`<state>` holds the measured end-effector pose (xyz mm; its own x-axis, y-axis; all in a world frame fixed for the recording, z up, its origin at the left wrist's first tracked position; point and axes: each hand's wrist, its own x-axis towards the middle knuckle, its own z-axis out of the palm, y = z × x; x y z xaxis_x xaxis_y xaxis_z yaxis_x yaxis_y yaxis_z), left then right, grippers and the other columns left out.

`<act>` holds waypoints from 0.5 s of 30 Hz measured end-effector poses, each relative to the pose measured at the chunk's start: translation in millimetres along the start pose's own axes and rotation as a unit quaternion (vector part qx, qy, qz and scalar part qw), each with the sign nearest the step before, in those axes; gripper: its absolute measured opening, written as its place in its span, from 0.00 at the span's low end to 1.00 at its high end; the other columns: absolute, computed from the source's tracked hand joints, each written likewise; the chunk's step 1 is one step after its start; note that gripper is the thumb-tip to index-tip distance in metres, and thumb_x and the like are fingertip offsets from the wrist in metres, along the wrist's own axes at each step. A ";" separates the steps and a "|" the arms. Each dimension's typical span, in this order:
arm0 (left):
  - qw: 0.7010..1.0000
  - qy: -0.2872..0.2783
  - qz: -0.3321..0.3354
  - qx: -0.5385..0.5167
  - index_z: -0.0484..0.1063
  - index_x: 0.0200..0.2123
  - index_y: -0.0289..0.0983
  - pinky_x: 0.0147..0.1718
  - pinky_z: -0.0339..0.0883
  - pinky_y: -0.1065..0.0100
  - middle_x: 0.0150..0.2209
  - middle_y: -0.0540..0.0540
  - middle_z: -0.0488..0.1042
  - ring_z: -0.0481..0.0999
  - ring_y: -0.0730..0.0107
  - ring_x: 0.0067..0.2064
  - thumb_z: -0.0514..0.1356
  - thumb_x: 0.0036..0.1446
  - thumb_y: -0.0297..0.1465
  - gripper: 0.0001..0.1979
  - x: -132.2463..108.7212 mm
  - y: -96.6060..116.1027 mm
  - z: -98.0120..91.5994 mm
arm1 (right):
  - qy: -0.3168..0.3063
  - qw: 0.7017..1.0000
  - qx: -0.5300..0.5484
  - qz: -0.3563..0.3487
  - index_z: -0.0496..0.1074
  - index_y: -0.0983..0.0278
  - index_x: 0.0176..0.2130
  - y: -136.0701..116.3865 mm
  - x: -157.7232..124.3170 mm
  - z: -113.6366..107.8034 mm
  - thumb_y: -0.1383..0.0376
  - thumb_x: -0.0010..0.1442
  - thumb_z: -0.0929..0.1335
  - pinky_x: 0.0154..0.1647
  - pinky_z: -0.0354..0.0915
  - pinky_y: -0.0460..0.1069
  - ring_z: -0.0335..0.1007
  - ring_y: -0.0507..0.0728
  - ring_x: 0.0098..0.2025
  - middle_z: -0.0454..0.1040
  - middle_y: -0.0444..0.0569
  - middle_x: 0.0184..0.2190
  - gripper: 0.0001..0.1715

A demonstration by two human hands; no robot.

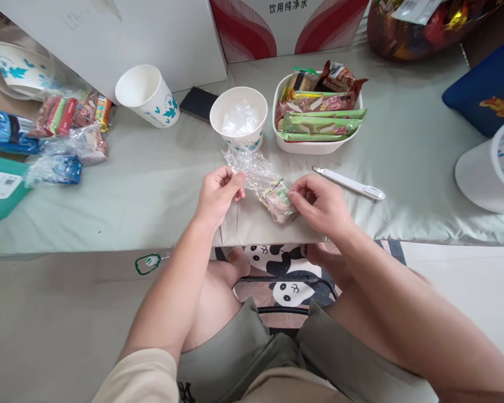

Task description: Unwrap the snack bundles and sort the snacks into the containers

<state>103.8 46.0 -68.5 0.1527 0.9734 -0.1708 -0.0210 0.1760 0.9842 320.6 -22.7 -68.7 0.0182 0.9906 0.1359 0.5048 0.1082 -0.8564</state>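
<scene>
Both the left hand [218, 193] and right hand [319, 204] pinch a crinkly clear wrapper [256, 170] (fingers pressed on it).

Bright, even soft light, faint shadows under the hands, sharp centre, wide-angle bending at frame edges, slight glare on plastic wrap [254, 170].

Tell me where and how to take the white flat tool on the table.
Pinch the white tool at its middle, coming from above and gripping across its narrow width. It lies flat on the table, long and slim, with bare cloth along both sides.
</scene>
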 end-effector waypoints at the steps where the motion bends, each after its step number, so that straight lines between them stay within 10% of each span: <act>1: 1.000 0.009 -0.003 -0.008 0.66 0.21 0.38 0.18 0.58 0.77 0.17 0.54 0.67 0.67 0.80 0.20 0.77 0.41 0.47 0.26 0.7 0.5 -0.5 | 0.024 1.000 0.001 -0.008 0.70 0.60 0.32 -1.2 -0.1 -0.9 0.64 0.59 0.68 0.34 0.64 0.51 0.66 0.54 0.30 0.72 0.45 0.27 0.04; 9: 0.989 0.129 -0.028 -0.059 0.59 0.18 0.39 0.14 0.48 0.77 0.16 0.56 0.59 0.59 0.82 0.16 0.65 0.49 0.29 0.17 3.7 7.8 -2.5 | 0.169 0.977 0.127 0.008 0.68 0.59 0.36 4.3 1.2 -5.1 0.65 0.61 0.66 0.43 0.68 0.52 0.73 0.55 0.37 0.76 0.45 0.33 0.00; 15: 0.973 0.227 0.017 0.034 0.54 0.14 0.39 0.16 0.43 0.73 0.15 0.57 0.50 0.52 0.81 0.17 0.58 0.43 0.22 0.15 4.2 5.3 -10.8 | 0.153 0.987 0.038 0.035 0.72 0.59 0.27 16.6 2.1 -18.2 0.72 0.49 0.61 0.38 0.65 0.53 0.70 0.56 0.32 0.72 0.44 0.25 0.12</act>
<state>93.6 52.7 -64.5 -0.3004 0.9454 -0.1267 0.0486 0.1478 0.9878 344.7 -20.3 -73.5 0.3159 0.9255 0.2088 0.4273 0.0577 -0.9023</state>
